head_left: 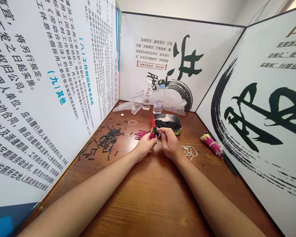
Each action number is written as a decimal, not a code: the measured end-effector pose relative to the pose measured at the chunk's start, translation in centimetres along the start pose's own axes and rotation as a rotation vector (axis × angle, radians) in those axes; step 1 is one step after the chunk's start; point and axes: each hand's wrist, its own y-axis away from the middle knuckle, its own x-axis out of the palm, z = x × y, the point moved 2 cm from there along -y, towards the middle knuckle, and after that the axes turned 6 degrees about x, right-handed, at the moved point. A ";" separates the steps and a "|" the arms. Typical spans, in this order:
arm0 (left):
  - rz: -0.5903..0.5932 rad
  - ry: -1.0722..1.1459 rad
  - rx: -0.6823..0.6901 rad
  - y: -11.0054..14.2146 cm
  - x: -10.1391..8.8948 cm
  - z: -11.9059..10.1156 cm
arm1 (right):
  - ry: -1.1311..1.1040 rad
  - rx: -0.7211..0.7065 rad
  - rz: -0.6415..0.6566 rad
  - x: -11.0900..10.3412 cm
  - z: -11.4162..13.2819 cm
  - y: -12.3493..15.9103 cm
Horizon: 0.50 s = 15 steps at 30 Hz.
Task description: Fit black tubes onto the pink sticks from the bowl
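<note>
My left hand (146, 145) is closed around a bundle of thin magenta sticks (153, 132), some with black ends, pointing up and toward my right hand. My right hand (169, 141) is closed with its fingertips at the black ends; what they pinch is too small and hidden to make out. Just beyond both hands stands an open box (179, 130) holding many small black tubes (168, 125). More magenta sticks (139, 134) lie on the table beyond my left hand. A loose pile of small black tubes (110, 140) is spread to the left.
Rubber bands (189, 152) lie right of my right hand, and another band (132, 122) lies farther left. A banded bundle of magenta sticks with gold tips (212, 144) rests at right. Two water bottles (147, 97) and plastic bags (129, 107) stand behind. Printed panels (160, 26) enclose the table.
</note>
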 end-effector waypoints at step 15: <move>-0.027 0.071 0.035 -0.1 -0.4 0.1 | 0.050 0.108 -0.014 0.3 -0.1 -0.3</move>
